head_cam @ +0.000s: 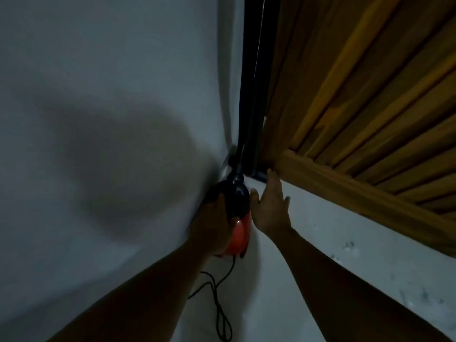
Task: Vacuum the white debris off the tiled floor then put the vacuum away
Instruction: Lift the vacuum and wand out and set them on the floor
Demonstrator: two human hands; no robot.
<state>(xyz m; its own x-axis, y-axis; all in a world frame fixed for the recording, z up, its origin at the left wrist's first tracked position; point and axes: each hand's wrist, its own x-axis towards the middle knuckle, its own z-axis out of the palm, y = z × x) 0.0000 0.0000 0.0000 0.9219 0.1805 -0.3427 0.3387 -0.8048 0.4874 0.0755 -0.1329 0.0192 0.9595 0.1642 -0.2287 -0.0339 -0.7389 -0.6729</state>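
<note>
A red and black hand vacuum [238, 219] stands in the corner where the white wall meets a wooden slatted door. Its black tube [249, 95] runs up along the dark gap beside the door. My left hand [212, 225] grips the vacuum's body from the left side. My right hand [270, 206] is just right of the vacuum, fingers straight and spread, its fingertips near the bottom corner of the door. The black power cord [219, 307] hangs in a loop below the vacuum. No white debris is visible in this dim view.
A wooden slatted door [357, 119] fills the upper right, with its bottom rail [345, 191] running diagonally. A white wall [98, 119] with a large shadow lies to the left. A pale surface [345, 255] lies below the door.
</note>
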